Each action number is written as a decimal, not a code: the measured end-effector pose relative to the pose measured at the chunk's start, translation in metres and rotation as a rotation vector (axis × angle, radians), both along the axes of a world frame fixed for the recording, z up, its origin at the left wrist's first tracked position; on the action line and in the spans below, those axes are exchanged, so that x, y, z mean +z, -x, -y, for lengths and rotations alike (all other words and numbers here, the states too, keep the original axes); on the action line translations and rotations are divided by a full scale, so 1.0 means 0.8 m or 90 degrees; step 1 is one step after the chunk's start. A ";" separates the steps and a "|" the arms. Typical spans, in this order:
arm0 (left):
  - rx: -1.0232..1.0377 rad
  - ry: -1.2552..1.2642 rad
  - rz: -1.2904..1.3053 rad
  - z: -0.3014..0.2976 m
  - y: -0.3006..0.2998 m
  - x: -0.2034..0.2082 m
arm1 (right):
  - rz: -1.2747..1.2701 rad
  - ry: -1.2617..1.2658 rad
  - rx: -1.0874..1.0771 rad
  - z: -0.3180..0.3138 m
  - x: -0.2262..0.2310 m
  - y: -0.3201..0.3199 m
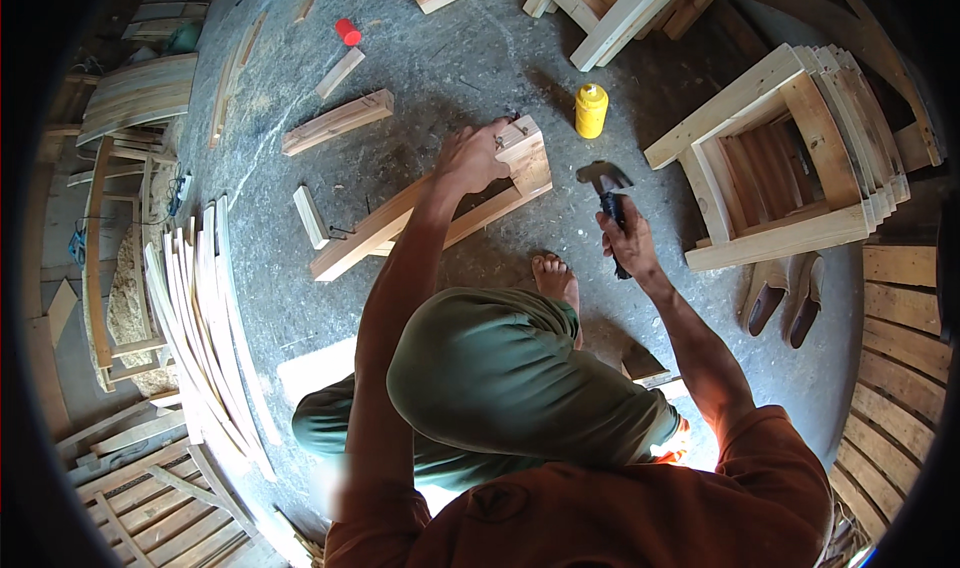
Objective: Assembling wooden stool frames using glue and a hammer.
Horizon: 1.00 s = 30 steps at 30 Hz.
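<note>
My right hand (630, 238) grips a claw hammer (604, 176) by its black handle, head raised and pointing away from me, apart from the wood. A narrow wooden frame (370, 230) lies slantwise on the floor in front of my knees. Over its far right end my left hand (472, 158) is closed, fingers curled on the wood; part of the grip is hidden. Nails (502, 142) stick up from that end, close to my fingers. Just beyond it stands a yellow bottle (591, 111).
Stacked wooden frames (775, 230) stand at right beside a pair of shoes (767, 296). Loose wood blocks (338, 122) and a red cup-like object (348, 32) lie ahead. Long thin strips (195, 318) are bundled at left. More frames (640, 18) stand at the far side.
</note>
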<state>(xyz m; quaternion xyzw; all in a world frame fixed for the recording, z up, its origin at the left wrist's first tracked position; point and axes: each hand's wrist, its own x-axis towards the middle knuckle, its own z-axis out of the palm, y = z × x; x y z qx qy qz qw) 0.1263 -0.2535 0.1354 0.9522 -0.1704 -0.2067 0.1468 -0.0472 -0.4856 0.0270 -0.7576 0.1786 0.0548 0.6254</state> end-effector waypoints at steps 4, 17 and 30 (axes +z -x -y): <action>-0.018 0.026 0.013 -0.002 0.005 0.000 | 0.138 0.274 0.063 0.010 0.090 -0.027; -0.056 0.041 0.130 -0.009 0.010 -0.014 | 0.240 0.407 0.115 -0.024 0.176 -0.082; -0.050 0.062 0.132 -0.011 0.006 -0.022 | 0.302 0.523 0.227 -0.036 0.190 -0.092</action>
